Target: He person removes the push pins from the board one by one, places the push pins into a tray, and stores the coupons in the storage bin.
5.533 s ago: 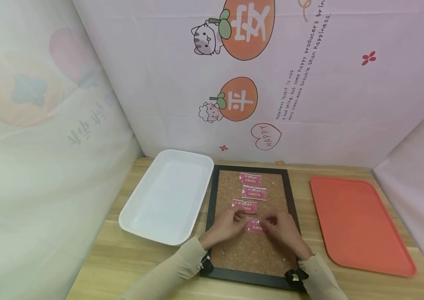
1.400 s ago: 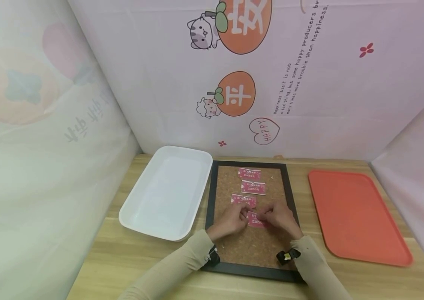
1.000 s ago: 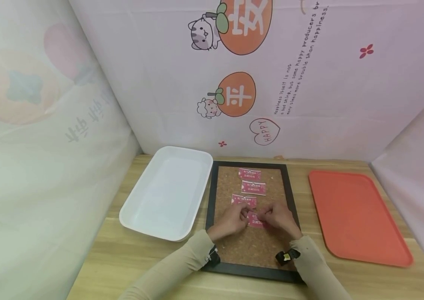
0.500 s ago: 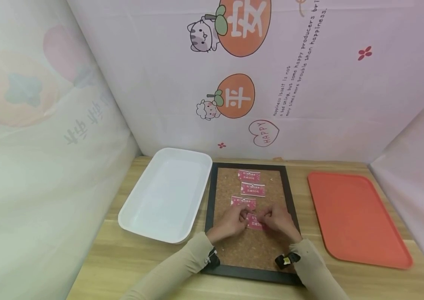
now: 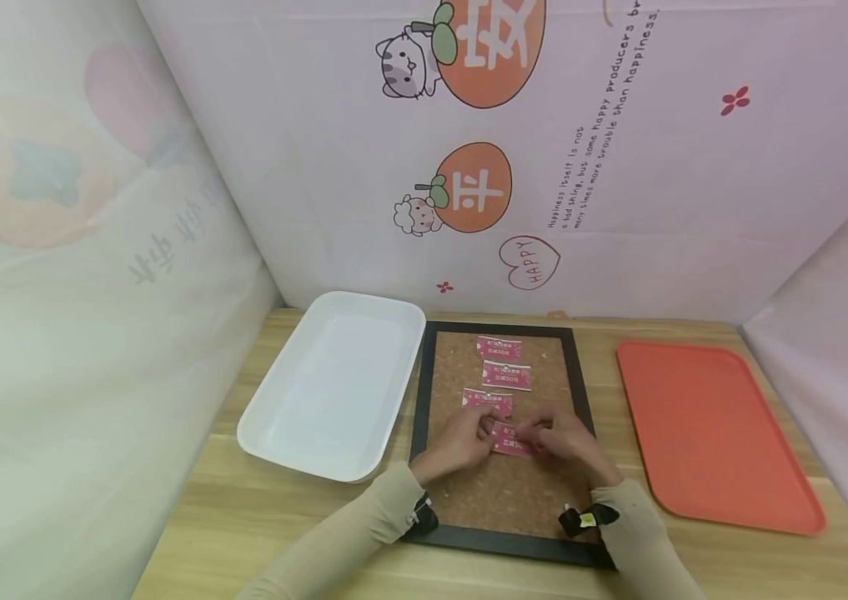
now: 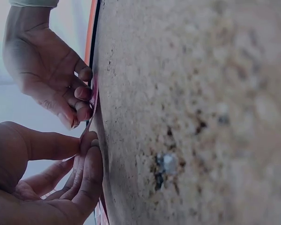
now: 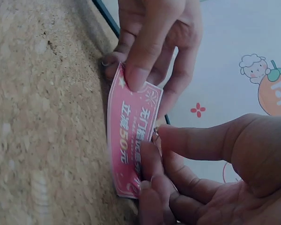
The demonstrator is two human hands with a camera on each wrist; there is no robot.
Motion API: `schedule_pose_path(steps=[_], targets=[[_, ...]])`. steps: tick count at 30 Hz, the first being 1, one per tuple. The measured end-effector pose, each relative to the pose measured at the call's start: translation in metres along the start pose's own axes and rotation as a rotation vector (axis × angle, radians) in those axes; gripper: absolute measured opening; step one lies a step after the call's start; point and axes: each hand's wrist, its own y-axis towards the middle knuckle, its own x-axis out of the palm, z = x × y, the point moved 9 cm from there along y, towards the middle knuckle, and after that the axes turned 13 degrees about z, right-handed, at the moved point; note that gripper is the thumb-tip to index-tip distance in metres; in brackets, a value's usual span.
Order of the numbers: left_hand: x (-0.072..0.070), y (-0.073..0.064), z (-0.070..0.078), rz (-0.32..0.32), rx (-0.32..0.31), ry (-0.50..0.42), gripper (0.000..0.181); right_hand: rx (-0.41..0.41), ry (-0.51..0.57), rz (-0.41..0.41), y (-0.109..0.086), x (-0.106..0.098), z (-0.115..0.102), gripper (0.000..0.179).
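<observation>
Wooden tabletop (image 5: pixel 236 533) | printed cloth wall (image 5: pixel 619 271) | framed corkboard (image 5: pixel 487 504) | left grip (image 5: pixel 464 440), right grip (image 5: pixel 568 438): both clamped on pink coupon (image 7: pixel 125 133)

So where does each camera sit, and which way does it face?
Head: worn on the head, facing forward and down at the corkboard; left hand, right hand and sleeves show.
Left wrist: worn there, looking along the corkboard; left hand nearer.
Right wrist: worn there, looking at the pink card; right hand nearer.
Both wrist views show both hands.

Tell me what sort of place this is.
Probably a makeshift work booth: pale sheets stand behind and on both sides of a wooden table bearing a corkboard.
</observation>
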Motion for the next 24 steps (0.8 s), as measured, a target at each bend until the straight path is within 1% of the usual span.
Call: schedule_pose_path(steps=[3, 5, 7, 10, 12, 15, 18, 20, 22, 24], targets=[[-0.004, -0.003, 0.003, -0.007, -0.009, -0.018, 0.036, -0.013, 0.013, 0.005, -0.002, -0.004, -0.003, 0.017], [-0.008, -0.004, 0.007, -0.01, -0.003, -0.033, 0.035, -0.008, 0.038, 0.004, -0.004, -0.007, -0.005, 0.019], [-0.014, -0.004, 0.012, -0.005, 0.011, -0.048, 0.034, 0.008, 0.09, -0.006, -0.006, -0.009, -0.006, 0.024], [-0.025, -0.002, 0.016, 0.003, 0.033, -0.067, 0.031, 0.008, 0.155, -0.013, -0.008, -0.015, -0.011, 0.03], [-0.035, -0.002, 0.017, 0.008, 0.03, -0.075, 0.032, -0.014, 0.174, -0.017, -0.008, -0.018, -0.017, 0.032], [-0.051, -0.004, 0.02, 0.028, 0.047, -0.059, 0.032, -0.09, 0.152, -0.016, -0.009, -0.026, -0.026, 0.028], [-0.068, -0.006, 0.027, 0.073, 0.085, -0.007, 0.033, -0.17, 0.116, -0.017, -0.012, -0.036, -0.033, 0.024], [-0.078, -0.006, 0.031, 0.099, 0.107, 0.003, 0.034, -0.221, 0.077, -0.005, -0.014, -0.043, -0.036, 0.023], [-0.089, -0.007, 0.032, 0.122, 0.111, 0.001, 0.038, -0.249, 0.051, 0.01, -0.015, -0.049, -0.036, 0.022], [-0.099, -0.007, 0.031, 0.14, 0.115, -0.004, 0.04, -0.253, 0.043, 0.015, -0.015, -0.054, -0.034, 0.023]])
